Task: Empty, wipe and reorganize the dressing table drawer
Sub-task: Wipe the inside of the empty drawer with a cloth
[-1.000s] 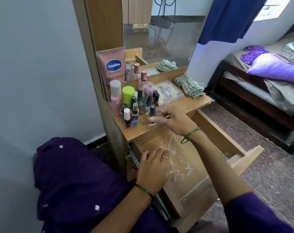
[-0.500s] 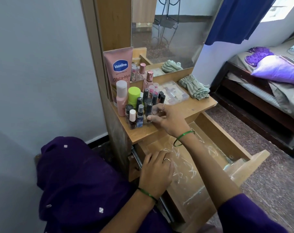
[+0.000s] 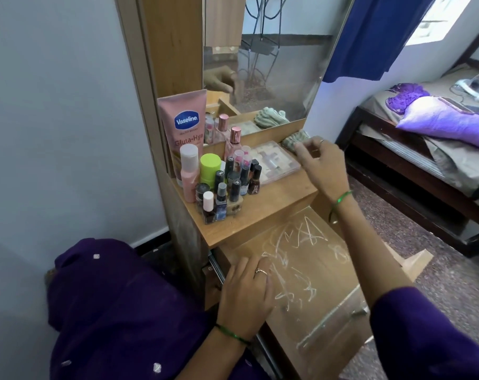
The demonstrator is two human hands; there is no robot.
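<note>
1. A small bedroom with pale walls: a wooden dressing table point(image 3: 260, 204) stands against the left wall, a dusty mirror point(image 3: 268, 58) rises above its top, a blue curtain point(image 3: 375, 34) hangs to the right, and a bed point(image 3: 413, 149) with a purple pillow point(image 3: 446, 122) sits at the far right.
2. The drawer point(image 3: 315, 283) is pulled out below the tabletop, its long axis running away from the table toward the lower right. Its bare wooden floor shows pale scribbled scratch marks — nothing lies in the visible part.
3. On the tabletop, at the left, a pink Vaseline tube point(image 3: 185, 130) stands upright against the mirror frame, with a pink bottle point(image 3: 189, 174) and a green-capped container point(image 3: 210, 168) just in front of it.
4. A tight cluster of nail polish bottles point(image 3: 233, 187) stands upright at the front left of the tabletop.
5. A clear plastic compartment box point(image 3: 274, 160) lies flat behind the cluster, beside a folded green-grey cloth point(image 3: 294, 139) at the mirror's base.
6. The right hand point(image 3: 323, 165) reaches up over the tabletop, arm extended, fingers loosely curled at the near edge of the cloth — whether it holds the cloth cannot be told.
7. The left hand point(image 3: 246, 294) rests palm down on the drawer's left side wall, fingers relaxed and gripping nothing.
8. Both wrists wear a thin green bangle; purple clothing fills the lower left.
</note>
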